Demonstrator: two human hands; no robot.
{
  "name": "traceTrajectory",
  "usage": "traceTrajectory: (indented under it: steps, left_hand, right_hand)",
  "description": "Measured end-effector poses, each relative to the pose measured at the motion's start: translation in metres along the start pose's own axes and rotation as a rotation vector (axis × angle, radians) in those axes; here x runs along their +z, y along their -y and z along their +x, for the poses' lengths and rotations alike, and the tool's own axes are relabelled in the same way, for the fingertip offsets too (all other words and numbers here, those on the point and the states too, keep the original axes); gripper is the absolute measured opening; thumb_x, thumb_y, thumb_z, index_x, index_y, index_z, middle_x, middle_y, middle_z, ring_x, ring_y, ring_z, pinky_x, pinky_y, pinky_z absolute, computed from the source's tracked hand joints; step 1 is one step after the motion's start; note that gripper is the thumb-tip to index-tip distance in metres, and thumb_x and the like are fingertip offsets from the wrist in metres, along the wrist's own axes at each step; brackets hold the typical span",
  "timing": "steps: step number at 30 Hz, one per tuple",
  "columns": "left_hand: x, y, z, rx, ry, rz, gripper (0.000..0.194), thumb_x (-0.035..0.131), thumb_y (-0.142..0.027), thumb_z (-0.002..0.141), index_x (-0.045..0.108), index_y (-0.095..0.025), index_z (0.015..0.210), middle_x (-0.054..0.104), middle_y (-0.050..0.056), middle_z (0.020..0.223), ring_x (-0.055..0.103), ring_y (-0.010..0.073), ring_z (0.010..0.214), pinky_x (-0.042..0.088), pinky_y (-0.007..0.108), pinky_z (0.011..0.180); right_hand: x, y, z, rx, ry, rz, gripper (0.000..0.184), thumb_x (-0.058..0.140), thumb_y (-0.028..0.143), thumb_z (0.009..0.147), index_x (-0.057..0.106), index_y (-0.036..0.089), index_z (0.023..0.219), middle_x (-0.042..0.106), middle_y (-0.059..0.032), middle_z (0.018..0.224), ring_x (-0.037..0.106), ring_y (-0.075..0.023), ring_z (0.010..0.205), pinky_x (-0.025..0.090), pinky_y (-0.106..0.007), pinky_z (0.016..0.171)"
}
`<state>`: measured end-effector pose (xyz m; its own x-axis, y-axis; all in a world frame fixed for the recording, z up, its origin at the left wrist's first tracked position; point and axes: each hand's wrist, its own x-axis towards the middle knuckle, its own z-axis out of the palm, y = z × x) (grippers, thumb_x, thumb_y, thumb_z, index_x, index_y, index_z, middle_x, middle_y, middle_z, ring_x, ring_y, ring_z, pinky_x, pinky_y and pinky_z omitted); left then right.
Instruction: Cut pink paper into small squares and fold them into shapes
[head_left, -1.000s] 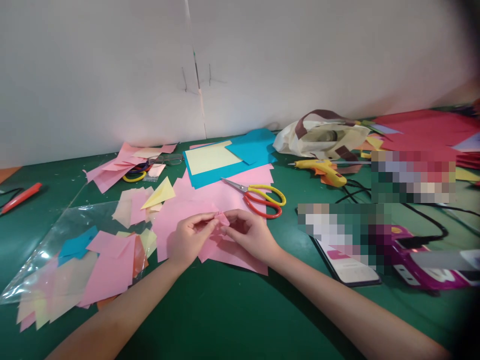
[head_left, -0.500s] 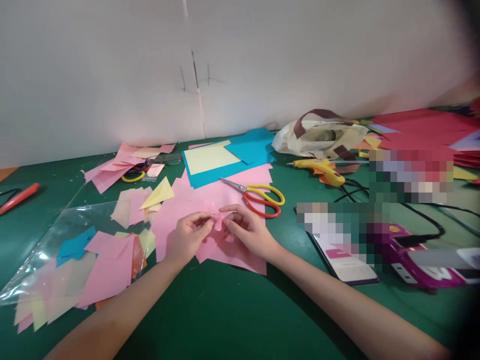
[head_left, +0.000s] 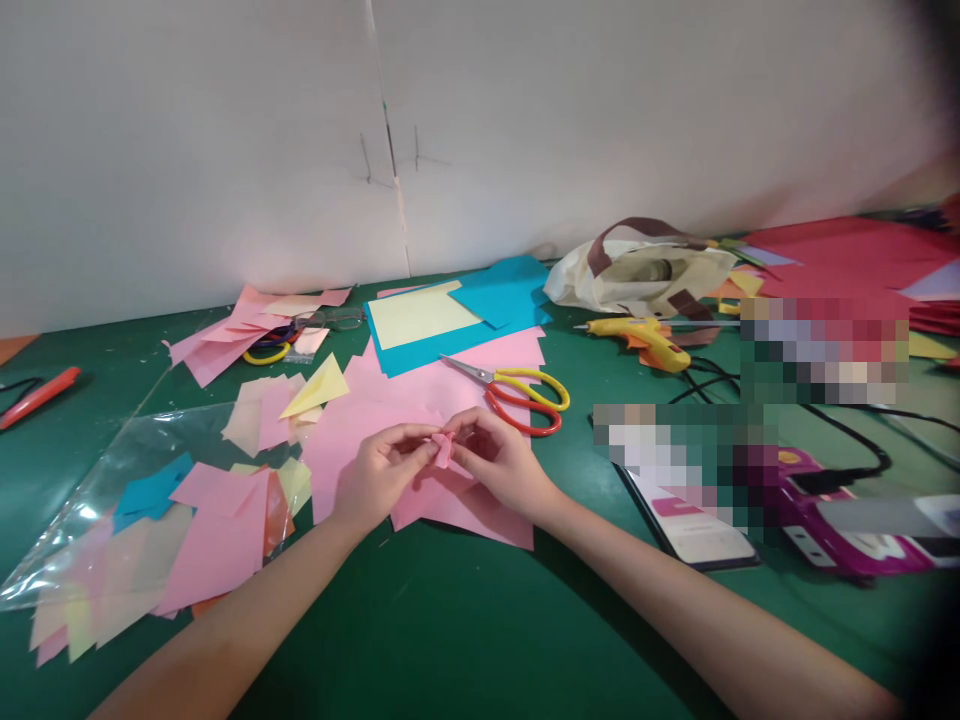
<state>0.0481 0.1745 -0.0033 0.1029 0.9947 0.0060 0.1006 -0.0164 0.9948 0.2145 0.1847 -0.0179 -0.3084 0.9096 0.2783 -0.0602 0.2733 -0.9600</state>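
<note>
A small folded piece of pink paper [head_left: 444, 450] is pinched between my two hands, over pink sheets [head_left: 345, 425] on the green table. My left hand [head_left: 385, 470] grips it from the left with thumb and fingers. From the right, my right hand [head_left: 499, 462] closes thumb and fingertips on its other side. The fingers cover part of the paper, so its full shape is hidden. Just behind my right hand lie scissors [head_left: 491, 380] with one yellow and one red handle, resting on the pink sheets.
Blue sheets [head_left: 517, 285] and a pale yellow sheet [head_left: 424, 312] lie at the back. Left, a clear plastic bag [head_left: 150, 440] holds paper pieces. To the right are a yellow glue gun [head_left: 645, 340], a cloth bag [head_left: 570, 280], a phone [head_left: 709, 545] and a purple device [head_left: 832, 545] with cables.
Half a second ago my right fingers were looser and more spread; now they pinch the pink paper again. The paper has turned slightly between my fingertips. My left hand has barely moved.
</note>
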Motion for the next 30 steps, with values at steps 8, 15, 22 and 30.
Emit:
traceTrajectory:
  steps: [8, 15, 22, 30]
  left_hand:
    - [-0.0009, -0.0015, 0.0003, 0.02, 0.029, 0.045, 0.009, 0.065, -0.026, 0.075, 0.067, -0.018, 0.077, 0.07, 0.005, 0.079, 0.066, 0.0178, 0.078, 0.053, 0.029, 0.073]
    - [-0.0037, 0.0064, 0.0006, 0.051, 0.089, 0.03, 0.005, 0.063, -0.022, 0.075, 0.061, -0.017, 0.077, 0.066, 0.002, 0.077, 0.063, 0.0149, 0.073, 0.052, 0.027, 0.068]
    - [-0.0019, 0.0005, -0.0021, 0.043, 0.079, 0.056, 0.004, 0.062, -0.022, 0.075, 0.06, -0.018, 0.076, 0.064, 0.002, 0.076, 0.063, 0.0148, 0.074, 0.052, 0.025, 0.066]
    - [0.0018, -0.0025, -0.0014, 0.037, 0.017, 0.103, 0.006, 0.064, -0.023, 0.073, 0.064, -0.017, 0.075, 0.067, 0.004, 0.077, 0.064, 0.0166, 0.076, 0.054, 0.03, 0.073]
  right_hand:
    - [-0.001, 0.0009, -0.0006, 0.05, 0.05, 0.101, 0.005, 0.06, 0.02, 0.081, 0.055, 0.021, 0.084, 0.06, -0.0005, 0.08, 0.062, -0.0139, 0.075, 0.05, -0.03, 0.071]
    - [-0.0023, 0.0003, 0.0013, 0.104, 0.103, 0.151, 0.008, 0.062, 0.021, 0.079, 0.055, 0.02, 0.082, 0.059, 0.0, 0.076, 0.06, -0.0127, 0.07, 0.049, -0.028, 0.065]
    - [-0.001, 0.0007, 0.0, 0.06, 0.028, 0.031, 0.005, 0.061, 0.019, 0.078, 0.059, 0.019, 0.082, 0.063, -0.0014, 0.079, 0.061, -0.0138, 0.075, 0.05, -0.03, 0.071]
    - [-0.0022, 0.0011, -0.0004, 0.063, -0.011, -0.01, 0.006, 0.06, 0.017, 0.077, 0.062, 0.019, 0.082, 0.064, -0.0025, 0.082, 0.062, -0.0152, 0.077, 0.049, -0.031, 0.073]
